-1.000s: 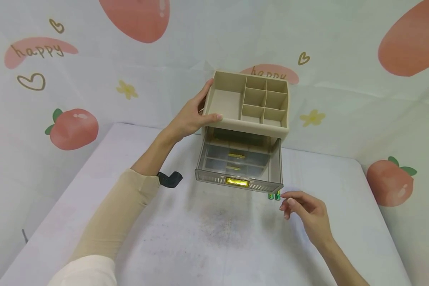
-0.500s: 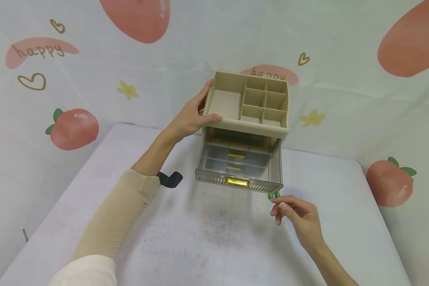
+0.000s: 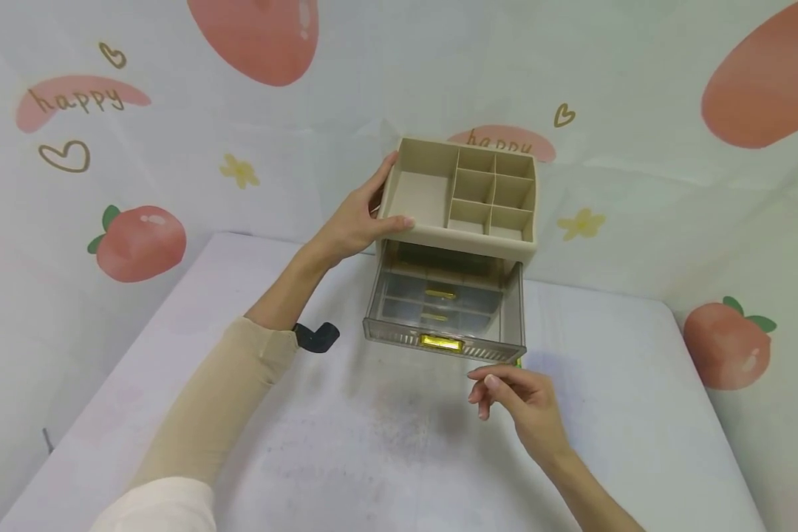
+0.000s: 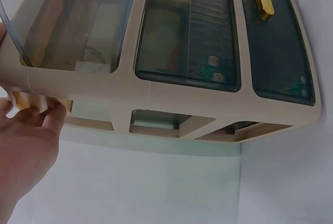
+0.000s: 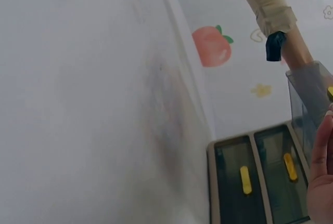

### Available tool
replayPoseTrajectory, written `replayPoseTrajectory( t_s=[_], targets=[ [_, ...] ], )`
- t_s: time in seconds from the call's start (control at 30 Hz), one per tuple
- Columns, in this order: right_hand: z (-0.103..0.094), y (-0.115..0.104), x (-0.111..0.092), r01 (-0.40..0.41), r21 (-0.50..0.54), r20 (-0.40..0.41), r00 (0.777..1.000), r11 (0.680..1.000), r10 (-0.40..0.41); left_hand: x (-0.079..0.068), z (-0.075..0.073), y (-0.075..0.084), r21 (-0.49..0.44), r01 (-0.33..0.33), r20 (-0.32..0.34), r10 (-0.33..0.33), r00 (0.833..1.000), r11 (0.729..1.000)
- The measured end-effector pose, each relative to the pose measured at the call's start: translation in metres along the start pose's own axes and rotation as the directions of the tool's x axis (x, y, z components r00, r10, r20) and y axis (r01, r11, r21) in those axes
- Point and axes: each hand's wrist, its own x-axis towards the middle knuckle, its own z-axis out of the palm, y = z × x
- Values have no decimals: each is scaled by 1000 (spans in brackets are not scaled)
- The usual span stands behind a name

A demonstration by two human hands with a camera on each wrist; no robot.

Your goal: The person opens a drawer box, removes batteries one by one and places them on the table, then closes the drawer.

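A beige desktop organizer (image 3: 468,235) has several open compartments on top and smoky drawers with gold handles. Its top drawer (image 3: 399,332) is pulled out. My left hand (image 3: 349,227) grips the organizer's upper left corner, thumb over the front rim; in the left wrist view, this hand (image 4: 28,146) has its fingers hooked into a side opening. My right hand (image 3: 532,414), fingers loosely bent and holding nothing, is just below the drawer front, right of the gold handle (image 3: 441,343). A small green item (image 3: 519,363) peeks out above the right hand, mostly hidden.
The organizer stands at the back of a white-covered table (image 3: 346,458). Behind it hangs a printed cloth (image 3: 332,89) with peaches and hearts. A black strap end (image 3: 318,338) sticks out from the left sleeve. Two closed lower drawers (image 5: 244,177) face forward.
My right hand has moved left along the underside of the drawer front, now covering most of the two small green cylinders seen before. The left hand and organizer have stayed put.
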Motion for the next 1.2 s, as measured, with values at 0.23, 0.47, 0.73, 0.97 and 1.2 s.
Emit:
replayPoseTrajectory(
  t_s=[0.23,0.47,0.73,0.97,1.2],
  targets=[
    [11,6,7,-63,40,4,998,997,63,-1,1,-1,-5,4,-1,-4,1000,1000],
    [24,7,13,-82,114,8,997,990,81,0,0,-2,6,19,-4,-19,1000,1000],
    [36,4,20,-197,152,-27,979,968,204,-1,1,0,7,26,-3,-26,1000,1000],
    [46,5,25,-280,148,-81,952,949,294,2,0,0,-21,25,7,-24,1000,999],
    [53,3,32,-298,167,-72,947,940,313,0,0,1,-12,18,3,-18,1000,1000]
  ],
)
